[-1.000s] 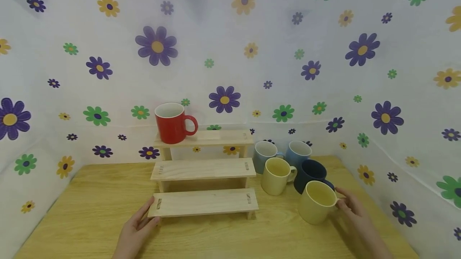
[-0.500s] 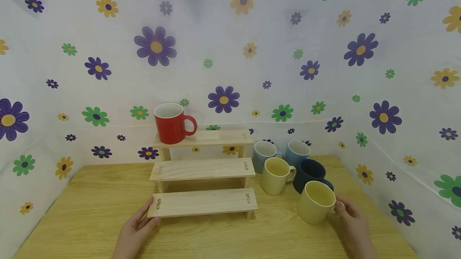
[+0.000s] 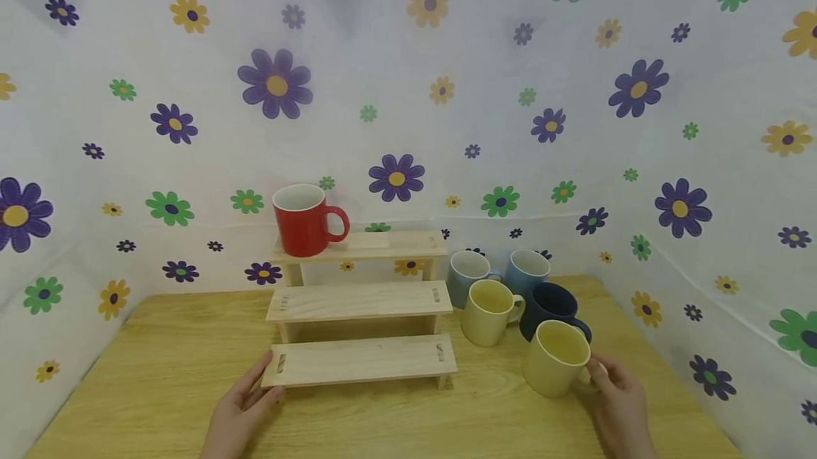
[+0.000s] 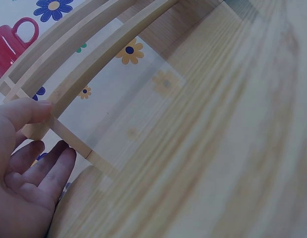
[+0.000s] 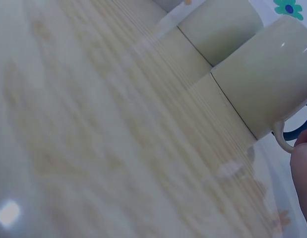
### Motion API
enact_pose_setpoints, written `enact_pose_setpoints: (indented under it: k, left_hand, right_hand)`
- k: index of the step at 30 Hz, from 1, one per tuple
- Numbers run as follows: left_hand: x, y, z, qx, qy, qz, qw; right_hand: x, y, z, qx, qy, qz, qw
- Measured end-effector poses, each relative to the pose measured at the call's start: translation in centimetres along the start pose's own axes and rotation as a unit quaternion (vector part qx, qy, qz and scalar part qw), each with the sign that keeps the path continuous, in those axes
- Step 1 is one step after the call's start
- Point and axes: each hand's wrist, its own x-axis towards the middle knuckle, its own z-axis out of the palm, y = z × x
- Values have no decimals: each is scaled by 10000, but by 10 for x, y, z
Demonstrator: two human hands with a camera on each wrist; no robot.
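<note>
The nearer yellow mug (image 3: 554, 365) stands upright at the right of the wooden table (image 3: 472, 420), its mouth upward, long axis vertical and handle pointing right. Your right hand (image 3: 619, 399) grips that handle; your left hand (image 3: 237, 408) grasps the near left corner of the stepped rack (image 3: 360, 361), whose boards run lengthwise from left to right. The navy mug (image 3: 533, 318) lies just beyond the held one; contact between them cannot be judged. Note the second yellow mug (image 3: 483, 318) farther left. Bare tabletop separates your mug from the rack's right end and extends along the near side; the table's right edge runs beyond your right hand.
</note>
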Motion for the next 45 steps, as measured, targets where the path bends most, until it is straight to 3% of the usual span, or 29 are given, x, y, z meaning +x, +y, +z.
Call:
enact_pose_setpoints:
  k: [9, 17, 23, 30, 39, 45]
  left_hand:
    - [0, -2, 1, -240, -192, -53, 9995]
    - [0, 1, 1, -226, -155, -148, 9995]
    - [1, 0, 1, -210, -184, -206, 9994]
    - [1, 0, 0, -220, -191, -192, 9994]
    - [1, 1, 0, -99, -164, -237, 9995]
    - [1, -1, 0, -70, -181, -239, 9995]
  right_hand:
    - [-5, 2, 9, 765, 118, -257, 9967]
    - [-5, -2, 19, 910, 377, -121, 9951]
    - [-5, -14, 37, 687, 435, -65, 9967]
    - [-6, -28, 61, 163, -95, -535, 9984]
    - [-6, -42, 105, -993, 386, -520, 9930]
    - [-3, -44, 131, -904, 209, -427, 9948]
